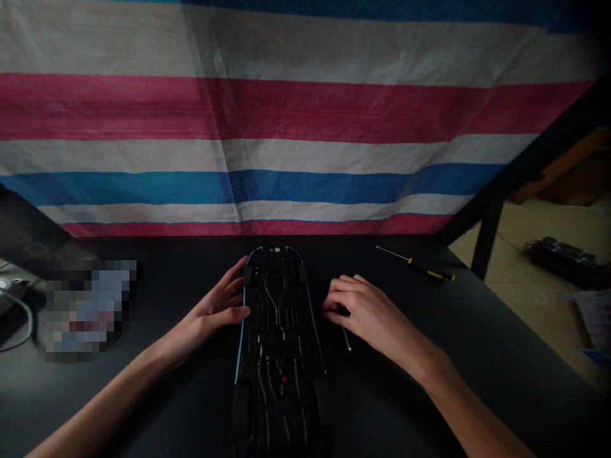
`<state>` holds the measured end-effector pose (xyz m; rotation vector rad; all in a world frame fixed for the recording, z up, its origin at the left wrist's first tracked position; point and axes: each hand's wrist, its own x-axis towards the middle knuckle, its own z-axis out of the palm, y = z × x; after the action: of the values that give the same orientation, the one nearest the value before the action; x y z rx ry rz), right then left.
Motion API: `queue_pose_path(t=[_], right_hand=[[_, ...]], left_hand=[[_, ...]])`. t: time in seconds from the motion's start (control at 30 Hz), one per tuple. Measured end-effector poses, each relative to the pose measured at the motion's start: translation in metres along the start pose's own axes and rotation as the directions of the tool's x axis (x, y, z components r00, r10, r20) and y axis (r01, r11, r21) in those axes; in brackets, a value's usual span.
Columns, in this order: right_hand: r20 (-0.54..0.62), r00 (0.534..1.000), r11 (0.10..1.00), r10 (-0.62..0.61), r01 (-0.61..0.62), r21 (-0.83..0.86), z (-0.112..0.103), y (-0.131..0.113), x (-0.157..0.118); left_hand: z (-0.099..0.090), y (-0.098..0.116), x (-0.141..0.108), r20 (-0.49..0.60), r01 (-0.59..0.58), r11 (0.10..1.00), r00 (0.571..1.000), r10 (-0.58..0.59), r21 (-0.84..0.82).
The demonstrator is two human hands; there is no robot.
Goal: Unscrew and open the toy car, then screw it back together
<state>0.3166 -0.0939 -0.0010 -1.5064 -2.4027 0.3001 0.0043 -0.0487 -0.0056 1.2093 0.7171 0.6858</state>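
Note:
A model car [279, 331] lies wheels-up on the dark table, its black underside facing me and blue body edges showing along the sides. My left hand [222, 305] is spread along the car's left side, with thumb and fingertips touching its edge. To the right of the car, my right hand [356, 305] has its fingers curled around a small screwdriver [347, 339]. Only the thin metal shaft shows clearly, pointing down toward me; the handle is mostly hidden in the fingers.
Another screwdriver [424, 270], yellow and black, lies at the back right of the table [477, 356]. A pixelated object [95, 305] and a pale cable [28, 318] are at left. Striped sheeting [305, 114] hangs behind. A dark frame post [487, 242] stands at right.

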Motion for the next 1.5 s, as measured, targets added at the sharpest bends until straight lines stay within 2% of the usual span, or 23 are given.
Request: queue_pose_path(t=[0.13,0.23,0.33,0.43,0.63,1.0,1.07,1.13,1.2,1.27,1.33,1.5], right_hand=[[0.004,1.000,0.999,-0.016,0.015,0.038,-0.001,-0.002,0.001],[-0.047,0.998,0.976,0.032,-0.021,0.218,-0.006,-0.006,0.001],[-0.067,0.995,0.857,0.078,-0.033,0.515,-0.011,-0.012,0.002],[0.013,0.999,0.716,0.052,-0.046,0.697,-0.012,-0.017,0.003],[0.127,0.992,0.632,0.024,-0.113,0.767,-0.006,-0.014,0.005],[0.155,0.988,0.582,-0.007,-0.123,0.804,-0.005,-0.012,0.005],[0.125,0.992,0.602,0.020,-0.112,0.791,-0.006,-0.009,0.005],[0.048,0.994,0.706,0.096,-0.102,0.700,-0.005,-0.004,0.006],[-0.060,0.981,0.857,0.182,-0.128,0.500,-0.003,0.002,0.006],[-0.142,0.962,0.935,0.233,-0.181,0.306,0.003,0.007,0.005],[-0.150,0.956,0.951,0.253,-0.217,0.221,0.008,0.010,0.004],[-0.105,0.967,0.956,0.233,-0.208,0.206,0.009,0.008,0.004]], left_hand=[[-0.001,0.000,0.000,-0.007,0.015,1.000,1.000,-0.015,0.024],[-0.001,0.001,0.000,0.001,0.013,1.000,1.000,-0.013,0.021],[0.001,0.003,0.000,0.018,0.017,1.000,1.000,-0.017,0.014],[0.001,0.004,0.000,0.022,0.016,1.000,1.000,-0.017,0.021],[0.002,0.004,0.001,0.035,-0.005,1.000,0.999,0.004,0.022],[0.003,0.005,0.001,0.040,-0.007,1.000,0.999,0.006,0.013],[0.004,0.006,0.000,0.034,-0.002,1.000,0.999,0.001,0.015],[0.004,0.006,0.000,0.029,0.004,1.000,1.000,-0.004,0.014],[0.003,0.006,0.000,0.032,0.003,1.000,0.999,-0.004,0.009],[0.002,0.004,0.000,0.039,-0.003,1.000,0.999,0.003,0.008],[0.001,0.003,0.001,0.039,-0.008,1.000,0.999,0.007,0.017],[0.001,0.003,0.001,0.036,-0.010,1.000,0.999,0.009,0.027]])
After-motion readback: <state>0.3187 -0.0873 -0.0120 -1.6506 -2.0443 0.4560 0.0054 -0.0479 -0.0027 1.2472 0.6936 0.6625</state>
